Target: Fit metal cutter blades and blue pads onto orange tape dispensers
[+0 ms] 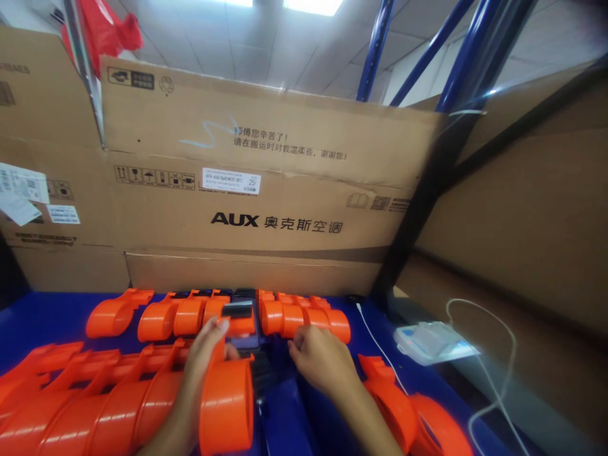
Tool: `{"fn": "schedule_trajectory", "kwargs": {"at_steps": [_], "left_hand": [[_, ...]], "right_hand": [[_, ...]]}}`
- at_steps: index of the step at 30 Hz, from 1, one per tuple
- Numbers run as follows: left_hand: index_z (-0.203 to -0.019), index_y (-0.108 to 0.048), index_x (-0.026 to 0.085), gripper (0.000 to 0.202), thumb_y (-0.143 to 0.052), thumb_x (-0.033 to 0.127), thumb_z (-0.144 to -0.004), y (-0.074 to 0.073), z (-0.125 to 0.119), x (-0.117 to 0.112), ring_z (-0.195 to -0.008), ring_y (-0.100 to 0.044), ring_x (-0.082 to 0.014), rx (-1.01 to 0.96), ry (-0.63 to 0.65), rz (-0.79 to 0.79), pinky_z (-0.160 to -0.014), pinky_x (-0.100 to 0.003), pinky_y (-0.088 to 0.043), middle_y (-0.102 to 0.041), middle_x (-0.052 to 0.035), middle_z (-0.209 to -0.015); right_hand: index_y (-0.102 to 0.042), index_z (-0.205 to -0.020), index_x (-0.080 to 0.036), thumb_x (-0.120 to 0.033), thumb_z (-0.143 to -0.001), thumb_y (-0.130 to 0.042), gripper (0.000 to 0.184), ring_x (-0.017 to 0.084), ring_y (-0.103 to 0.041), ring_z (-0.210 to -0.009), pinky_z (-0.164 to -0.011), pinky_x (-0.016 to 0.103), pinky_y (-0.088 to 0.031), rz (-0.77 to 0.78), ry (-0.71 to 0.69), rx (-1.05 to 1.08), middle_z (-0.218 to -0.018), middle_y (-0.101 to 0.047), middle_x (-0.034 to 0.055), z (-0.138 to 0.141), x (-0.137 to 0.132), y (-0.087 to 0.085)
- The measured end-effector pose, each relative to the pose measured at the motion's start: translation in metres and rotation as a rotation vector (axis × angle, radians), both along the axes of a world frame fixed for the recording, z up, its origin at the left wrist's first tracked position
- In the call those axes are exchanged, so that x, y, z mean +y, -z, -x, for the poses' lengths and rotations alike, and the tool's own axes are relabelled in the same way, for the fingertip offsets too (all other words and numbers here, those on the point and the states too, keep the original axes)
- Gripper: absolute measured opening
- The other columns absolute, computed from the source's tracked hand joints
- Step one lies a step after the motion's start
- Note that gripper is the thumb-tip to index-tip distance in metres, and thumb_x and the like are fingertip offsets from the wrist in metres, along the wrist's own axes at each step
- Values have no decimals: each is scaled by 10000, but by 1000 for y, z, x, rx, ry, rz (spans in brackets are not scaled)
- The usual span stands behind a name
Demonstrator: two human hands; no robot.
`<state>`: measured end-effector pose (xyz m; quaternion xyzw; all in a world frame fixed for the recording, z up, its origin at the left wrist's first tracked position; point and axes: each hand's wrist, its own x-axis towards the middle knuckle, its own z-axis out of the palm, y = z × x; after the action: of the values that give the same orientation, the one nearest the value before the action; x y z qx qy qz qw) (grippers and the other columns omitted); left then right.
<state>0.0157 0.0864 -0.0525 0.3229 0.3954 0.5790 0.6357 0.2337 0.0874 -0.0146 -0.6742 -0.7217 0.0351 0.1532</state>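
My left hand (205, 351) is closed around an orange plastic tape dispenser (227, 405), its round hoop hanging toward me and a black strip (237, 309) showing just above my thumb. Some of its fingers are hidden behind the dispenser. To the right, my right hand (319, 354) is curled with its fingertips pressed together, just in front of a row of orange dispensers (306, 316). Whatever those fingers hold, if anything, cannot be made out. Between the hands, some dark items (259, 367) lie partly hidden and blurred.
More orange dispensers (114, 405) are lined up at the left, others (190, 313) at the back, and a few (418, 418) at front right. A blue surface (118, 345) lies beneath. Cardboard (285, 190) stands behind. A clear plastic case (434, 342) and white cable (380, 345) are at right.
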Motion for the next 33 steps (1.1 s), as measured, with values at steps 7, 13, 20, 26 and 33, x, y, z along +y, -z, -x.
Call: {"fn": "schedule_trajectory", "kwargs": {"at_steps": [7,13,20,26,33], "left_hand": [[-1113,-628,227,400,-730,467,-811,-11,-19,-30,-604,-632,-149,64,-26,-68,-691,-241,-482,-697,45,-627],[-1207,-598,232,411,-684,442,-865,-16,-22,-35,-620,-605,-129,81,29,-106,-733,-224,-455,-723,47,-698],[-985,-638,210,262,-668,429,-845,-23,-24,-32,-506,-590,-136,50,36,-115,-578,-230,-467,-678,30,-564],[-1089,-635,209,399,-793,374,-762,-15,-23,-26,-537,-607,-117,96,31,-168,-566,-226,-489,-741,-1,-771],[-1153,-603,214,411,-738,412,-819,-8,-19,-26,-560,-623,-126,203,-55,-206,-605,-251,-523,-721,-13,-831]], "right_hand": [[-588,-743,-210,-380,-959,-539,280,189,-651,-633,-552,259,-447,-106,-303,560,-669,-674,28,14,-4,3],[-539,-861,-217,-378,-865,-716,240,172,-679,-643,-600,284,-563,-61,-351,1212,-749,-642,-7,26,-5,8],[-561,-1084,-249,-367,-847,-746,323,130,-682,-621,-558,286,-608,-38,-405,1459,-998,-588,5,39,-6,11],[-580,-1159,-258,-339,-853,-744,357,125,-632,-660,-526,226,-547,-100,-401,1460,-934,-609,7,42,-8,15],[-628,-949,-210,-326,-869,-722,168,177,-667,-761,-703,283,-556,-197,-398,1387,-835,-672,24,37,-10,11]]}}
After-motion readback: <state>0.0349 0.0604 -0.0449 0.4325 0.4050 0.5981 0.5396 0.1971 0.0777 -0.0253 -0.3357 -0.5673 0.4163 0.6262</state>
